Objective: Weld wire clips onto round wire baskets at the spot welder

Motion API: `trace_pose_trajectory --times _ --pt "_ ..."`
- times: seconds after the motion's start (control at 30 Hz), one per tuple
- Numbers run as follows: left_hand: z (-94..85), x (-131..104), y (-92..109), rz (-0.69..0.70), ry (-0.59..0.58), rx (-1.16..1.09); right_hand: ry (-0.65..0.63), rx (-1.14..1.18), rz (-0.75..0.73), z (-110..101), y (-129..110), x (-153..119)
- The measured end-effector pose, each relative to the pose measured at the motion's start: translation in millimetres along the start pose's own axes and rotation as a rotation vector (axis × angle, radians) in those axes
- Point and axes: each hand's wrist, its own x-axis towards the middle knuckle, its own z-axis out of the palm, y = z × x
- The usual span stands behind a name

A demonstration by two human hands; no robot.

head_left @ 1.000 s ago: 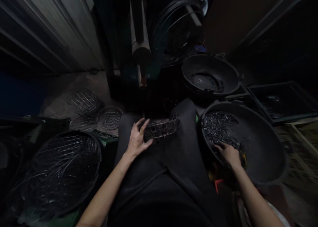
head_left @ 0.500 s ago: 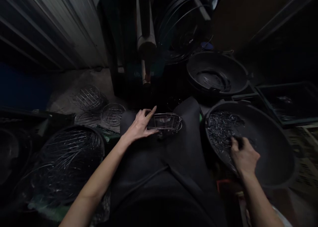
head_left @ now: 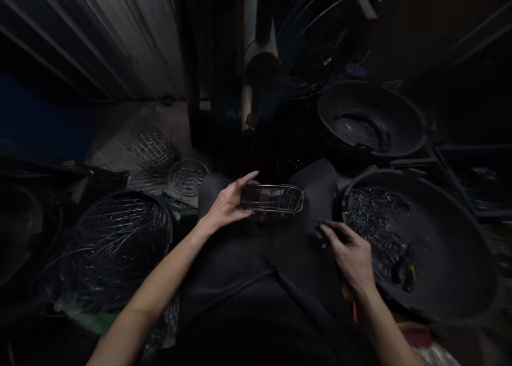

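Note:
My left hand (head_left: 230, 201) grips the left end of a small oval wire basket (head_left: 272, 199), thumb below and fingers above. The basket sits over the dark apron (head_left: 244, 264) on my lap. My right hand (head_left: 352, 256) is closed in a pinch between the basket and the large round pan at the right. At its fingertips is a small dark piece, too dim to name. A heap of small bent metal pieces (head_left: 372, 216) lies in the left part of that pan (head_left: 448, 259). A yellow-and-black object (head_left: 406, 272) rests below the heap.
Another dark pan (head_left: 372, 115) stands behind. At left, a round container (head_left: 116, 248) holds wire pieces. Wire grids (head_left: 188, 176) lie on the floor. A pipe-like post (head_left: 260, 51) rises ahead, with coiled wire (head_left: 316, 30) beside it. A crate (head_left: 476, 174) stands far right.
My right hand has left the heap in the pan and moved left toward the basket, a small dark piece at its fingertips. My left hand still holds the basket. The view has shifted slightly.

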Motion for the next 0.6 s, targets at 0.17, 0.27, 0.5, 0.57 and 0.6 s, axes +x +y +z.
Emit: trace_pose_trajectory --times 0.17,0.27,0.5,0.57,0.6 --pt "-16.1 11 14 0.070 -0.033 0.156 -0.223 0.350 0.054 30 -78 19" --pt "-23.9 18 23 0.102 -0.011 0.297 -0.271 0.447 0.057 53 -99 37" --pt "-36.3 25 17 0.128 0.091 0.400 -0.207 0.349 -0.090 83 -116 51" --pt "-42.0 26 13 0.117 0.113 0.339 -0.101 0.211 -0.217 90 -117 51" --pt "-44.8 27 10 0.112 0.123 0.308 -0.049 0.144 -0.286 94 -118 51"
